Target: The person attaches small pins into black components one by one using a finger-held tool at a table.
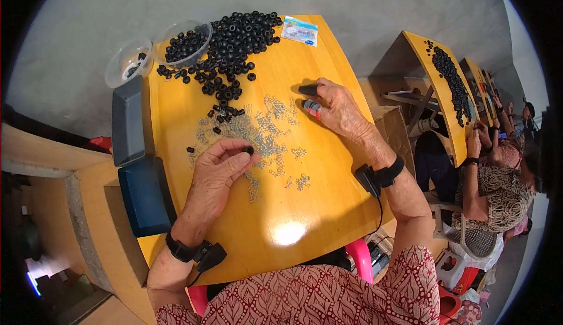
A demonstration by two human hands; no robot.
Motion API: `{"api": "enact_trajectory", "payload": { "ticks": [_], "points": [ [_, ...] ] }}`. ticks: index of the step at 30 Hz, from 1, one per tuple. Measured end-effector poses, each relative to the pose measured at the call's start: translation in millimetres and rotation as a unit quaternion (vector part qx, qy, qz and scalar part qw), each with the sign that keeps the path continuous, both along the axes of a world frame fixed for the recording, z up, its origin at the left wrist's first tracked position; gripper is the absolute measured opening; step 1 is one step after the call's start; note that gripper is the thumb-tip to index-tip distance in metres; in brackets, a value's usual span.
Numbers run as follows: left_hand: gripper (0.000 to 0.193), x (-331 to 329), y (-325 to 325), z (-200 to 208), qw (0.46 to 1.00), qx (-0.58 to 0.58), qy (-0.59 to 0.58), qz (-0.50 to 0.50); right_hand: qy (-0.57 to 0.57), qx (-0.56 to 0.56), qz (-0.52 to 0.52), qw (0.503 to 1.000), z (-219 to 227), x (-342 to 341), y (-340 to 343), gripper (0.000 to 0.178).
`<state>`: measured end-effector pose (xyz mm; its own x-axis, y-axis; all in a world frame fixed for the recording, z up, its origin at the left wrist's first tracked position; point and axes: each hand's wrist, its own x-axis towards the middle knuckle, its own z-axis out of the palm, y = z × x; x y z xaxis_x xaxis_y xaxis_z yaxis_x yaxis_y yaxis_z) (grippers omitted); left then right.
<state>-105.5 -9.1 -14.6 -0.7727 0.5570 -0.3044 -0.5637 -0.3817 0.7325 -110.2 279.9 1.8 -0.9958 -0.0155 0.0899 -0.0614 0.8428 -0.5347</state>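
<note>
Apparently, in the head view, one-piece handling is in hand: the left hand [212,171] pinches a black part [248,149] by the clear bits [267,144]; the right hand's [341,109] grip I cannot tell. Next seemingly needs steady fingertips.

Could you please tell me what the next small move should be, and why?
Probably bring the right hand toward the left hand: the left pinches a small black piece near scattered clear pieces, while the right is apart from it.
</note>
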Motion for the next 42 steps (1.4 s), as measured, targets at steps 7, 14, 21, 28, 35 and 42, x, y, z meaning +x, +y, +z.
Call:
{"api": "enact_trajectory", "payload": {
  "ticks": [7,14,21,28,35,42],
  "points": [
    [0.021,1.1,-3.3,-3.1,1.000,-0.001,-0.018,0.017,0.046,0.125,0.104,0.986,-9.3,-2.7,-19.6,0.025],
    [0.020,-5.7,-4.7,-4.3,0.998,-0.023,0.024,0.044,0.083,0.111,0.114,0.984,-8.2,-2.3,-27.9,0.025],
    [0.019,-9.5,-7.7,-8.8,0.998,-0.018,0.024,0.056,0.020,-0.081,0.062,0.995,-9.9,-0.8,-26.8,0.023],
    [0.019,-8.0,-7.5,-12.4,0.998,-0.017,0.021,0.053,0.057,-0.159,0.066,0.983,-2.4,10.7,-34.3,0.023],
    [0.019,-7.9,-5.7,-10.2,0.998,-0.018,0.034,0.053,0.042,-0.153,0.026,0.987,-6.1,21.8,-20.8,0.016],
    [0.019,-8.9,-6.0,-10.2,0.998,-0.017,0.038,0.045,0.050,-0.167,0.054,0.983,0.5,30.4,-30.5,0.017]
  ]
}}
